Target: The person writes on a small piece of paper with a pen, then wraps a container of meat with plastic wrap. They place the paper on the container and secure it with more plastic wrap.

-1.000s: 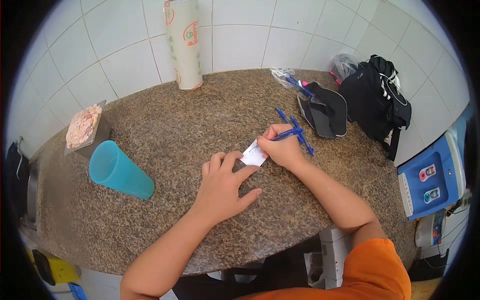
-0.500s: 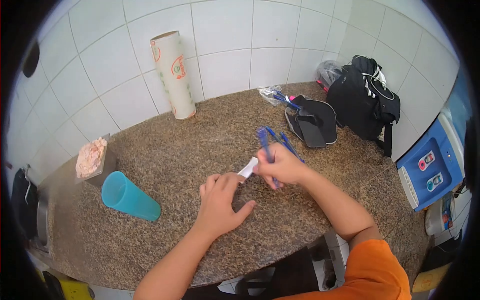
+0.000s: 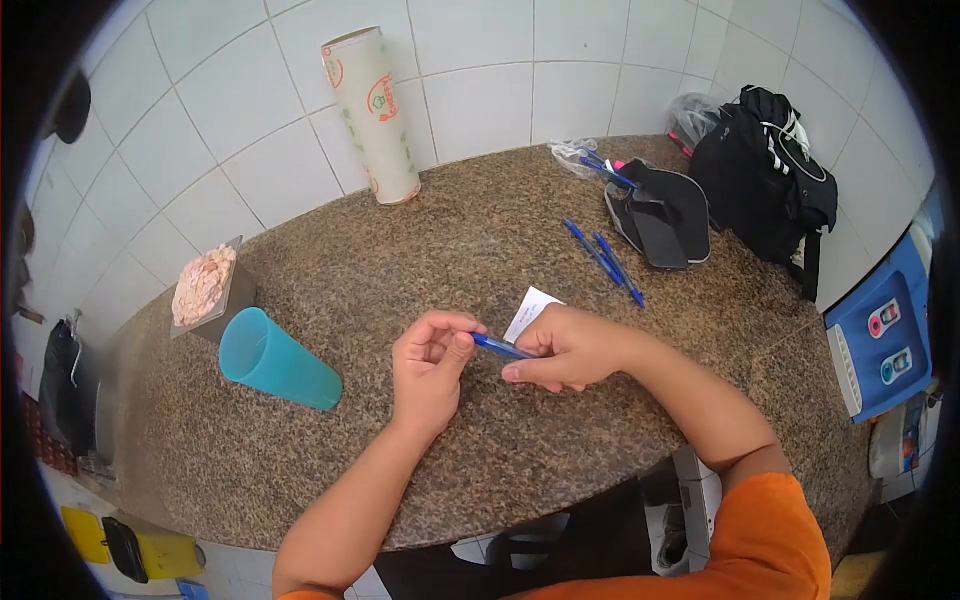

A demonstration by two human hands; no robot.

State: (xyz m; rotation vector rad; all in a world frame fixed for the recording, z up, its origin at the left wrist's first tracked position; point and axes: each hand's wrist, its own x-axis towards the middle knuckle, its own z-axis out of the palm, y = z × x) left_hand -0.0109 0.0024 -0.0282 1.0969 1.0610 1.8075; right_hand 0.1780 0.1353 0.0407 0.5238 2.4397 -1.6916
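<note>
A blue pen (image 3: pixel 503 347) lies level between my two hands, just above the counter. My left hand (image 3: pixel 432 362) pinches one end of it between thumb and fingers. The other end sits in the grip of my right hand (image 3: pixel 570 345), whose fingers wrap round it. Partly behind my right hand is a small white slip of paper (image 3: pixel 527 312) with some writing too small to read. Two more blue pens (image 3: pixel 605 260) rest side by side on the granite counter (image 3: pixel 470 240), farther back.
A teal cup (image 3: pixel 290 365) and a metal container of pinkish food (image 3: pixel 215 290) stand at left. At the back are a printed paper roll (image 3: pixel 375 120), a black cap (image 3: pixel 660 220) and a black backpack (image 3: pixel 760 180). A blue water dispenser (image 3: pixel 885 330) is at right.
The pen has gone from upright over the paper to level between both hands. My left hand has left the paper and closed on the pen's end. The view has shifted slightly.
</note>
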